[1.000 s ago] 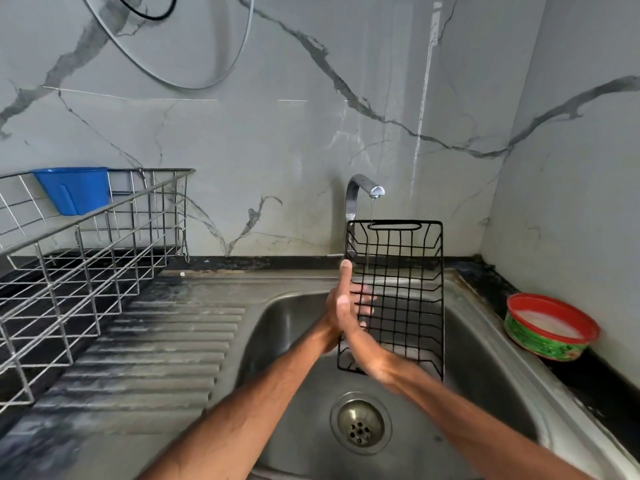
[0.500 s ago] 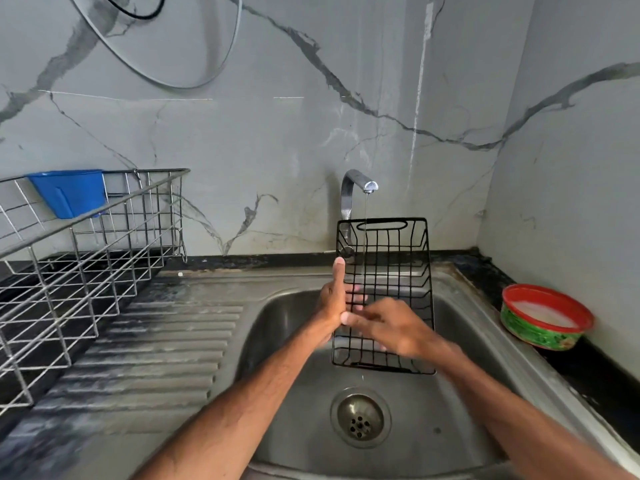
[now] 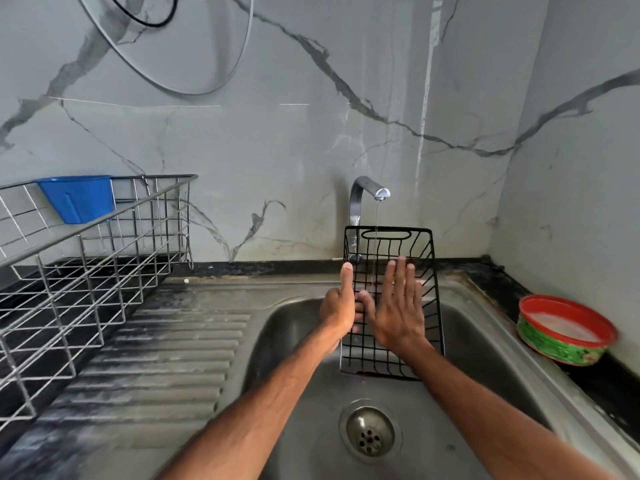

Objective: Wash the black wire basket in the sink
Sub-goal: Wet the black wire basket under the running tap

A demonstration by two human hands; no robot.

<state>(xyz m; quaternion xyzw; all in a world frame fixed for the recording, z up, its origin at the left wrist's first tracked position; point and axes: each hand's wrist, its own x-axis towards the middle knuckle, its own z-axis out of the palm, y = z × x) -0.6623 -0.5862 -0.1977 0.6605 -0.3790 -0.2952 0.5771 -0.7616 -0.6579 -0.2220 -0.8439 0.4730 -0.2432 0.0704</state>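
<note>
The black wire basket [image 3: 420,258] is held upright over the steel sink [image 3: 284,327], under a thin stream of water from the tap [image 3: 367,188]. My left hand [image 3: 337,304] grips the basket's left edge, thumb pointing up along the rim, fingers curled behind the wires. My right hand [image 3: 398,306] lies flat against the basket's mesh with its fingers straight and spread. Part of the mesh is hidden behind my right hand.
A steel dish rack [image 3: 86,271] with a blue plastic cup [image 3: 79,199] stands on the left beside the ribbed drainboard [image 3: 166,358]. A red-rimmed green bowl [image 3: 564,330] sits on the right counter. The drain [image 3: 370,432] lies below the basket.
My right hand has slid up the basket's mesh from its lower part and now lies flat with fingers spread. The basket has shifted slightly left; my left hand keeps its grip.
</note>
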